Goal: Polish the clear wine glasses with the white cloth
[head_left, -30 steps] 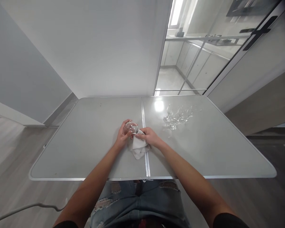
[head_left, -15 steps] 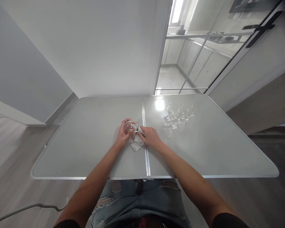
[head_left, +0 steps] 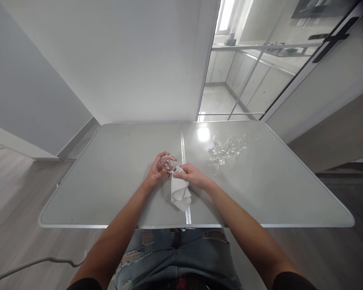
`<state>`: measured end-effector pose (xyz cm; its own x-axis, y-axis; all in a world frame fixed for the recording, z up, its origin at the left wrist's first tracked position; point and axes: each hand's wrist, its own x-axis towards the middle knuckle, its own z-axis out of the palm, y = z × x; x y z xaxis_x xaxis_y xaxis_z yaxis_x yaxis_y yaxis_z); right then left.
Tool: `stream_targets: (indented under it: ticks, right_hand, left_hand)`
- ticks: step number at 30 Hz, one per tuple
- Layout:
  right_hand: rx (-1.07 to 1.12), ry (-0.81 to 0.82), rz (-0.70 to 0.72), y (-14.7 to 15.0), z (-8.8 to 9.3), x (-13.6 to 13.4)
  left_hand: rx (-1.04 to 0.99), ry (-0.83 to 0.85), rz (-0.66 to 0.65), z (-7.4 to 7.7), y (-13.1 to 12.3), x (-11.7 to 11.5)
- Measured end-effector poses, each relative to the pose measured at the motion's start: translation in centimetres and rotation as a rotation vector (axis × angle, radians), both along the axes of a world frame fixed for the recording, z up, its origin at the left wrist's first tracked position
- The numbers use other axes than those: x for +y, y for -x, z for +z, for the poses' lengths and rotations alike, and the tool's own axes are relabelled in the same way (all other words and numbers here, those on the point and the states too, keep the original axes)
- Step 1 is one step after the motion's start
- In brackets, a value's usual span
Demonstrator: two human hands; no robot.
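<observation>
Left hand (head_left: 156,172) curls around a clear glass (head_left: 168,164); right hand (head_left: 195,176) pinches a white cloth (head_left: 180,192).
Cloth hides the right hand's underside; the glass's outline is indistinct.

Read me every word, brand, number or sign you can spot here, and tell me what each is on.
None: I can read no text on the held glass, the white cloth, the stemmed glasses or anything else.
Tiny dark marks on the table are too small to make out.
</observation>
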<state>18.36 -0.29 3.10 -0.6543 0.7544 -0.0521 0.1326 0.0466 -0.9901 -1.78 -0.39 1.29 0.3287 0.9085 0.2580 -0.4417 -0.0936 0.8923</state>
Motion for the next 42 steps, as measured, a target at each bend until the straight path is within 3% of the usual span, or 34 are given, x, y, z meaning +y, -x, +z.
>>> stream_targets:
  ticks: [4,7,10,14,16,18,20,25,27,30,34,37,40,42]
  right_hand:
    - [-0.496,-0.579,-0.323,1.0,-0.5,-0.2]
    - [-0.590,-0.714,-0.363,1.4,-0.9,-0.1]
    - [-0.399,-0.526,-0.288,1.1,-1.1,0.0]
    - [0.034,0.101,-0.070,0.2,-1.0,0.4]
    - [0.143,0.343,-0.017,-0.2,-0.9,0.5]
    - [0.163,0.386,-0.013,-0.3,-0.9,0.6]
    - [0.091,0.203,-0.052,0.0,-0.9,0.6]
    - [-0.421,-0.599,-0.322,1.4,-1.0,0.2]
    - [-0.505,-0.697,-0.351,1.7,-1.0,0.1]
    - [-0.369,-0.503,-0.266,1.5,-0.9,0.2]
    - [0.105,0.153,-0.061,0.5,-0.8,0.6]
    - [0.247,0.495,-0.055,-0.1,-0.8,0.8]
    - [0.220,0.487,-0.028,-0.3,-0.6,0.8]
    - [0.135,0.262,-0.042,-0.2,-0.4,0.7]
  left_hand:
    - [0.052,-0.059,0.116,-0.3,-0.1,0.5]
    - [0.064,-0.089,0.130,-0.2,0.0,0.5]
    - [0.069,-0.071,0.094,-0.1,0.3,0.3]
    - [0.040,-0.020,0.008,0.0,0.6,0.0]
    - [0.028,-0.010,-0.029,-0.1,0.6,0.0]
    - [0.030,-0.007,-0.033,-0.1,0.5,0.0]
    - [0.041,-0.017,0.004,-0.3,0.4,0.2]
    - [0.049,-0.066,0.165,-0.7,0.4,0.8]
    - [0.047,-0.076,0.187,-0.8,0.4,0.9]
    - [0.046,-0.053,0.153,-0.6,0.4,0.8]
    - [0.029,-0.015,0.091,-0.2,0.4,0.4]
    - [0.018,-0.016,0.060,0.0,0.3,0.1]
    - [0.032,-0.024,0.041,0.0,0.3,0.1]
    - [0.036,-0.034,0.054,-0.1,0.4,0.3]
